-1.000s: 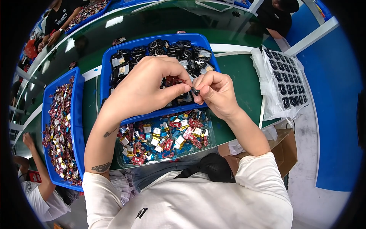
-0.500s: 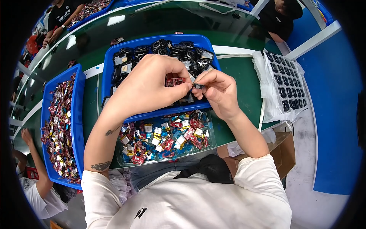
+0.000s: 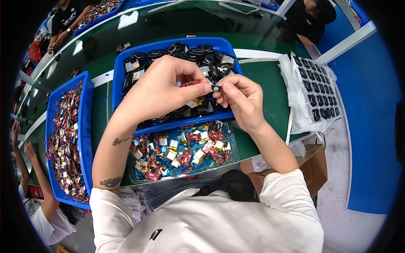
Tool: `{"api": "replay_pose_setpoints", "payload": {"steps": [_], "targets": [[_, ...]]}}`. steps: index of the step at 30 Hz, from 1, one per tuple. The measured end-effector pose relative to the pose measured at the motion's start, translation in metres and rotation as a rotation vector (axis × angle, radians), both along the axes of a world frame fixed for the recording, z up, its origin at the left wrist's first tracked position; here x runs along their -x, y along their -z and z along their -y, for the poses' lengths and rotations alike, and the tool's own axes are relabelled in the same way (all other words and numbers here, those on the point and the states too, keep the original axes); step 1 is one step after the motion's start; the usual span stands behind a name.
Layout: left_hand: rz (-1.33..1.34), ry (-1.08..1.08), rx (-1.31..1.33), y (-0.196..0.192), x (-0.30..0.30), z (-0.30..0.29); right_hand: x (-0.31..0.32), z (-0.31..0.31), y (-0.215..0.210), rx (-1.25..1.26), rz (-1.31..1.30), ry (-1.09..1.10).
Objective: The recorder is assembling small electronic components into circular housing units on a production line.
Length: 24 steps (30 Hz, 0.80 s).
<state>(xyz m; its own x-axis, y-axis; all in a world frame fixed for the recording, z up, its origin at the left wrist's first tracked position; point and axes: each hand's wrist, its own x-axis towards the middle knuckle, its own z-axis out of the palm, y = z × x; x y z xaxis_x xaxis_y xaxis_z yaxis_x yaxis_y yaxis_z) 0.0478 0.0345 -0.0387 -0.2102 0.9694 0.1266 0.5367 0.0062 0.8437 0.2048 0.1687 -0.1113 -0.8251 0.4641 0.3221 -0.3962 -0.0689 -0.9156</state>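
Observation:
Both my hands work close together over a blue bin (image 3: 237,69) full of black plastic housings with small wheel-like rounds (image 3: 178,55). Pinched in my left hand (image 3: 166,90) is a red circuit board (image 3: 190,84), partly covered by the fingers. A white-and-yellow piece (image 3: 194,103) shows just under that hand; whether it hangs from the board I cannot tell. Between thumb and fingers, my right hand (image 3: 245,101) grips a small black part with a round grey face (image 3: 217,88). The part touches or nearly touches the left fingertips.
In front of the bin, a clear tray (image 3: 233,157) holds red boards and white-and-yellow battery packs. At left stands a blue bin (image 3: 86,139) of similar boards. A tray of black parts (image 3: 314,90) lies at right, beside a cardboard box (image 3: 314,168). Other people sit around the green table.
My hands have shifted slightly, and the right fingers have changed their hold on the small black part. The white-and-yellow piece now shows below my left hand.

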Motion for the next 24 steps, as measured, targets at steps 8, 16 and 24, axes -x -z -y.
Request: {"api": "replay_pose_setpoints", "payload": {"steps": [8, 16, 24], "targets": [[0.066, 0.010, 0.010, 0.0037, 0.0016, -0.0020, 0.0012, 0.0025, -0.0009, -0.035, -0.055, 0.005], [0.093, 0.008, 0.021, 0.0068, 0.0008, -0.0034, -0.0005, 0.0001, 0.0006, -0.138, -0.015, -0.011], [0.045, -0.034, 0.040, 0.0040, 0.0014, -0.0023, 0.0020, 0.0042, 0.0000, -0.172, -0.068, 0.058]]}}
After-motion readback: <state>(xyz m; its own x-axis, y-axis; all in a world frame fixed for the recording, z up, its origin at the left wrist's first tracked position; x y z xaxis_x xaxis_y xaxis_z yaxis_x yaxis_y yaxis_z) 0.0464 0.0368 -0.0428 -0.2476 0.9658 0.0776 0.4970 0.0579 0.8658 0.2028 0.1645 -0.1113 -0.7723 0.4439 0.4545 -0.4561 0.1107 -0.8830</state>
